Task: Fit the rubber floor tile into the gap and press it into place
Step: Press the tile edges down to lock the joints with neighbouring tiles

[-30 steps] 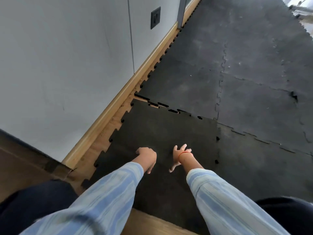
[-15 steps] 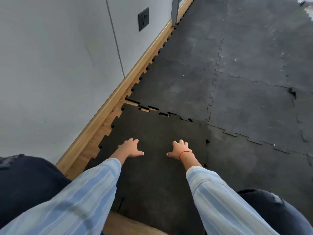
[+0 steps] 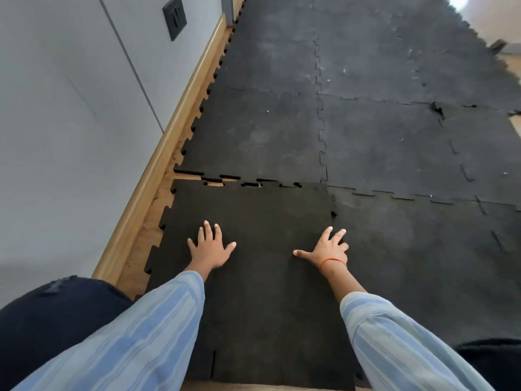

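**Pressing the tile home along its far edge**

The rubber floor tile (image 3: 253,277) is laid in the gap between the wooden skirting board (image 3: 158,176) and the already fitted mat (image 3: 394,142), but it is not yet locked. Both hands are set flat on it with the fingers spread: the left hand (image 3: 210,249) near the middle-left, the right hand (image 3: 328,251) close to the right seam. Nothing is gripped by either hand.

Along the far edge, the teeth (image 3: 239,182) are seen out of mesh on the left part, and bare wooden floor (image 3: 214,182) shows through the slots; towards the right corner the joint looks nearly closed. A strip of floor is also left open beside the skirting.

It is judged that the tile should first be slid forward until the teeth are lined up, and only then be pressed down. The pressure is best applied starting from the closed right corner and moved leftwards, tooth by tooth, so that no bulge is trapped. If it is pushed down while misaligned, the teeth may be folded under.
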{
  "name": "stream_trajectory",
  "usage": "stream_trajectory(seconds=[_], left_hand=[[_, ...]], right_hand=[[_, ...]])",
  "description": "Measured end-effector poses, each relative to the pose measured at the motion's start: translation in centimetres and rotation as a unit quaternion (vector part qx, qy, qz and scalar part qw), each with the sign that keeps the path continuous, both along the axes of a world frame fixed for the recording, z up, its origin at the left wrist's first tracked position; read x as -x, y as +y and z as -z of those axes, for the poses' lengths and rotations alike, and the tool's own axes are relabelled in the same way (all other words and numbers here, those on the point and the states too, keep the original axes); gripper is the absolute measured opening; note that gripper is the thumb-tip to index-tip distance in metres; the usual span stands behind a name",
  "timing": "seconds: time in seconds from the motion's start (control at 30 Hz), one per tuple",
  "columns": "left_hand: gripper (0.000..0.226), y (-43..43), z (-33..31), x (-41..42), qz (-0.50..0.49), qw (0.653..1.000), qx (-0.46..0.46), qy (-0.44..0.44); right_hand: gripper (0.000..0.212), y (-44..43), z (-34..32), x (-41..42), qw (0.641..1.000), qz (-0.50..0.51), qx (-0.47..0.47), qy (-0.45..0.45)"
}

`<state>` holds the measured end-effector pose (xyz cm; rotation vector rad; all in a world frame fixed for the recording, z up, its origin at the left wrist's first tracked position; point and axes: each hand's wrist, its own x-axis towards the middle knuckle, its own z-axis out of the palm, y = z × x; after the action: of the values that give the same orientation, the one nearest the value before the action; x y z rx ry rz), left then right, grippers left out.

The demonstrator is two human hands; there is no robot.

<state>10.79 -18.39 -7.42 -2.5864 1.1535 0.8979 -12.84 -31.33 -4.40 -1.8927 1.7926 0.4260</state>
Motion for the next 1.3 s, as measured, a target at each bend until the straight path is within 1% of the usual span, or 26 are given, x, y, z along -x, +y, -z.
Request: stream_trajectory(seconds=[0.07, 0.17, 0.27, 0.33, 0.4, 0.47, 0.53, 0.57, 0.63, 0.73, 0.8, 0.87, 0.93, 0.97, 1.03, 1.1, 1.23, 1.27, 1.3], left_hand=[[0.084, -0.4, 0.2, -0.5, -0.031, 0.999, -0.015, 0.014], [0.095, -0.5, 0.2, -1.7, -0.089, 0.996, -0.018, 0.019], [0.112, 0.5, -0.1, -4.1, -0.187, 0.982, -0.014, 0.006], [0.122, 1.1, -0.3, -5.9, -0.244, 0.970, -0.006, 0.011], [0.127, 1.1, -0.4, -7.0, -0.263, 0.964, 0.017, 0.009], [0.128, 0.9, -0.7, -7.3, -0.262, 0.964, 0.046, -0.009], [0.128, 0.8, -0.6, -7.6, -0.289, 0.955, 0.070, -0.012], [0.126, 0.8, -0.6, -7.8, -0.319, 0.944, 0.088, 0.005], [0.122, 0.7, -0.3, -8.7, -0.385, 0.913, 0.127, 0.051], [0.113, 0.5, -0.3, -9.9, -0.457, 0.873, 0.150, 0.074], [0.098, 0.3, -0.8, -10.4, -0.496, 0.847, 0.171, 0.090], [0.074, 0.1, -1.4, -10.7, -0.513, 0.829, 0.201, 0.096], [0.056, -0.3, -2.0, -11.1, -0.515, 0.822, 0.224, 0.093], [0.052, -0.4, -2.4, -11.3, -0.514, 0.821, 0.231, 0.094], [0.054, -0.5, -3.1, -11.7, -0.516, 0.817, 0.239, 0.101], [0.062, -0.4, -3.2, -12.4, -0.517, 0.815, 0.243, 0.101], [0.068, -0.6, -3.2, -13.6, -0.507, 0.822, 0.244, 0.091], [0.071, -0.7, -3.1, -13.8, -0.503, 0.826, 0.235, 0.092], [0.075, -0.8, -2.9, -13.9, -0.496, 0.833, 0.223, 0.097]], right_hand=[[0.129, 0.1, 0.1, -0.2, 0.999, 0.031, 0.000, -0.010], [0.132, 0.2, 0.0, -0.3, 0.999, 0.044, 0.011, -0.005], [0.132, 0.7, -0.2, -0.3, 0.998, 0.064, 0.026, -0.008], [0.131, 1.4, 0.0, -0.5, 0.994, 0.100, 0.036, -0.014], [0.130, 1.7, 0.3, -0.7, 0.989, 0.141, 0.044, -0.028], [0.127, 1.4, 0.3, -0.6, 0.983, 0.174, 0.043, -0.045], [0.121, 0.8, 0.4, -0.3, 0.973, 0.217, 0.033, -0.070], [0.117, 0.5, 0.4, -0.2, 0.967, 0.240, 0.026, -0.083], [0.110, -0.1, 0.5, -0.2, 0.957, 0.272, 0.011, -0.095], [0.108, -0.9, 0.7, -0.3, 0.948, 0.304, 0.004, -0.092], [0.111, -1.3, 0.6, -0.4, 0.942, 0.318, -0.001, -0.103], [0.111, -1.9, 0.3, -0.2, 0.928, 0.350, -0.010, -0.129], [0.104, -2.5, 0.2, 0.2, 0.894, 0.408, -0.021, -0.187], [0.099, -2.8, 0.3, 0.4, 0.875, 0.430, -0.027, -0.222], [0.088, -3.0, 0.5, 0.7, 0.838, 0.465, -0.040, -0.281], [0.081, -2.9, 1.0, 0.8, 0.816, 0.484, -0.045, -0.313], [0.082, -3.3, 1.3, -0.1, 0.804, 0.477, -0.020, -0.353], [0.079, -3.4, 1.1, -0.4, 0.810, 0.462, -0.016, -0.360], [0.075, -3.4, 0.9, -0.6, 0.827, 0.441, -0.008, -0.348]])
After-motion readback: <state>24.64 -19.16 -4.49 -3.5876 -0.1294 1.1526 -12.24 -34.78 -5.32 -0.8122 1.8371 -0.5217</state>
